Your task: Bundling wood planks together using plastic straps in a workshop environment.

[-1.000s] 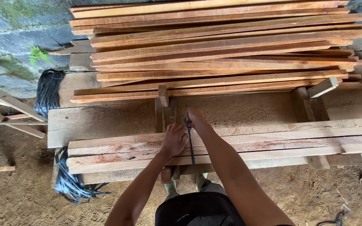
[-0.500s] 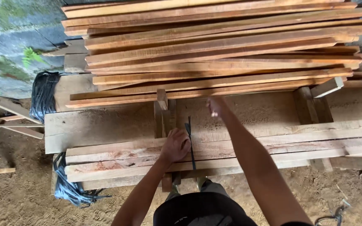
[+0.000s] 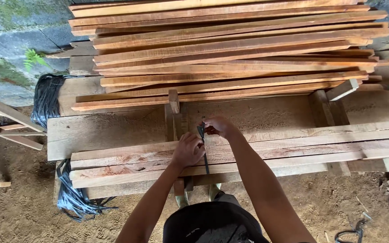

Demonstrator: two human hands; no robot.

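I see both hands meeting at the middle of the frame over a small bundle of wooden slats [image 3: 266, 150] that runs from centre left to the right edge. My left hand [image 3: 187, 150] lies closed on top of the slats, fingers curled down against the wood just beside a black strap [image 3: 205, 155]. The strap crosses the bundle from its far edge to its near edge, and its upper end stands up in a short tuft. My right hand [image 3: 219, 126] is closed on that tuft, pinching it at the far edge of the bundle, touching the strap and just beside the left hand.

The bundle rests on a rough plank surface [image 3: 109, 130] dusted with sawdust. Filling the upper half of the frame is a big stack of longer slats [image 3: 230, 49]. A coil of black strapping [image 3: 46, 99] sits at the left, and more loose strapping [image 3: 75, 198] hangs at lower left above the dirt floor [image 3: 19, 211].
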